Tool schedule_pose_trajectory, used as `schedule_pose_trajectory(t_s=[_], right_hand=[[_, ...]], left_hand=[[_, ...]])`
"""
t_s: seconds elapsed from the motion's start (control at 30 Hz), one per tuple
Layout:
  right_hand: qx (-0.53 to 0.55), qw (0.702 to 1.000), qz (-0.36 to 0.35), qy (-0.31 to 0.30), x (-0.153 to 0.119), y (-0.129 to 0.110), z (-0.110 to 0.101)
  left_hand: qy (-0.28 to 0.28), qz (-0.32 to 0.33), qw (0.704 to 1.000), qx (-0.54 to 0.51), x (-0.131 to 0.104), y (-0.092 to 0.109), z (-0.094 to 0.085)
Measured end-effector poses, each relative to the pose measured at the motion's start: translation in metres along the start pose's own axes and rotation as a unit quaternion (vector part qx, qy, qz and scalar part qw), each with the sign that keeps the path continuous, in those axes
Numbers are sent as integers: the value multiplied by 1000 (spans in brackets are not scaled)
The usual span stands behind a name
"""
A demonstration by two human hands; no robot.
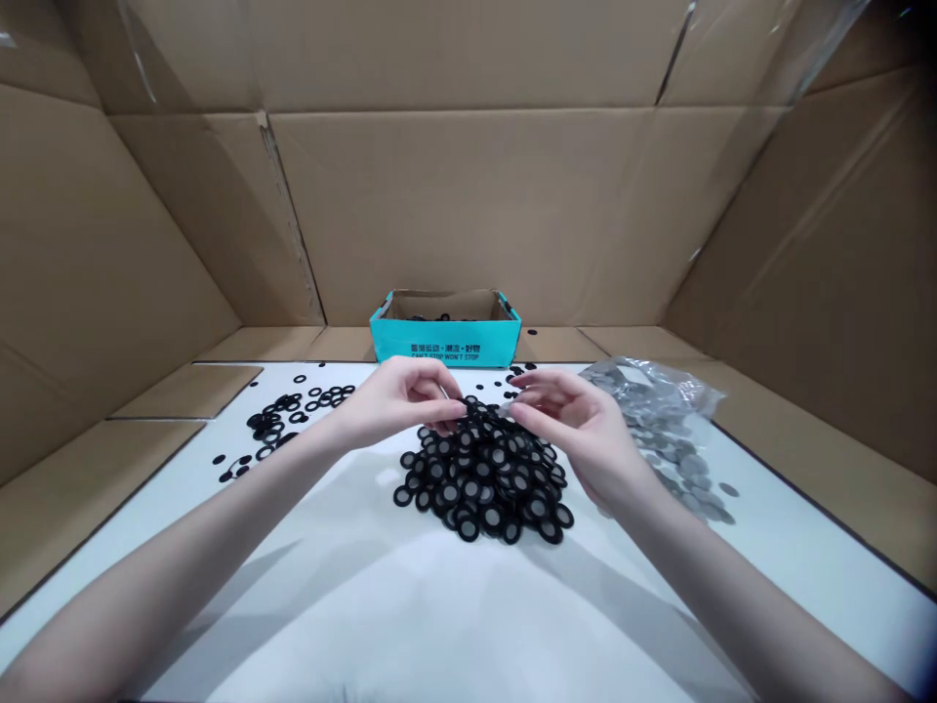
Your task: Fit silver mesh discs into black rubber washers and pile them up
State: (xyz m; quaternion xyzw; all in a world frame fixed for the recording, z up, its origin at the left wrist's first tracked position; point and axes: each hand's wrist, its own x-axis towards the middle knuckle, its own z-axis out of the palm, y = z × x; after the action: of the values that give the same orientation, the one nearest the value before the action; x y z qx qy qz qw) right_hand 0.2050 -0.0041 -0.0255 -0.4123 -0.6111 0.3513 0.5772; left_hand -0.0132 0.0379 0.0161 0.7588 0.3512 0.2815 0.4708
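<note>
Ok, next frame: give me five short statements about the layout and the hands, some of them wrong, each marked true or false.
1. The box stands beyond both hands. True.
2. The pile of black-rimmed discs lies inside the bag. False: it lies on the table, below and between the left hand and the right hand.
3. Loose black rings lie to the left of the pile. True.
4. The gray discs lie to the left of the pile. False: they lie to its right, by the plastic bag.
5. Both palms are pressed flat on the table. False: both hands are raised, fingers curled.
</note>
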Motion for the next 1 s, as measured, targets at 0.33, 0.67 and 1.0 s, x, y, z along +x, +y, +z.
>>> schedule_pose_trajectory(t_s=[0.33,0.67,1.0], right_hand=[[4,1000,-10,-4,-6,-3,17],[-99,993,-49,34,-15,9,16],[-151,979,-135,-2,-20,11,13]], left_hand=[[-52,-10,991,-123,-2,0,16],[-37,14,996,-75,-4,0,22],[7,52,999,0,-6,1,28]])
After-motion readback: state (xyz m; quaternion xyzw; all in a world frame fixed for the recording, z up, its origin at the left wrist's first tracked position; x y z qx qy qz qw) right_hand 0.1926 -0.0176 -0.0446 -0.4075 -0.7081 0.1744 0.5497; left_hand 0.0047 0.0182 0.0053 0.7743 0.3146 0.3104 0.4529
